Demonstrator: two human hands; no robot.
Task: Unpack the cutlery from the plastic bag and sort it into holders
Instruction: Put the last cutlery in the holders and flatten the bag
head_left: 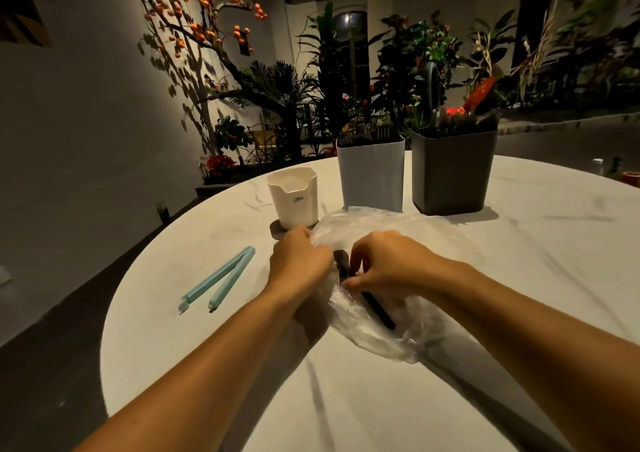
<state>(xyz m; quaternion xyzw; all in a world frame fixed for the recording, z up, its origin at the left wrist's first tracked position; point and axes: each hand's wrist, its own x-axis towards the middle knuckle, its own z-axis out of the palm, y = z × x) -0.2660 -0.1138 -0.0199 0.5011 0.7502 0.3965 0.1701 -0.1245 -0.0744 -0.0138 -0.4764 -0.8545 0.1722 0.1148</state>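
The right hand [384,264] pinches a black cutlery piece [375,304] through the clear plastic bag [408,230], the left hand [299,261] gripping the bag's edge just beside it, 3 holders [372,174] standing beyond.

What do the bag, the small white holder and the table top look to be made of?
Bag: thin clear plastic film, crinkled and glossy, with the black utensil showing through. White holder: probably matte moulded plastic, though ceramic is possible; smooth rounded walls with printed lettering. Table: white with grey veins, marble or a marble-look surface.
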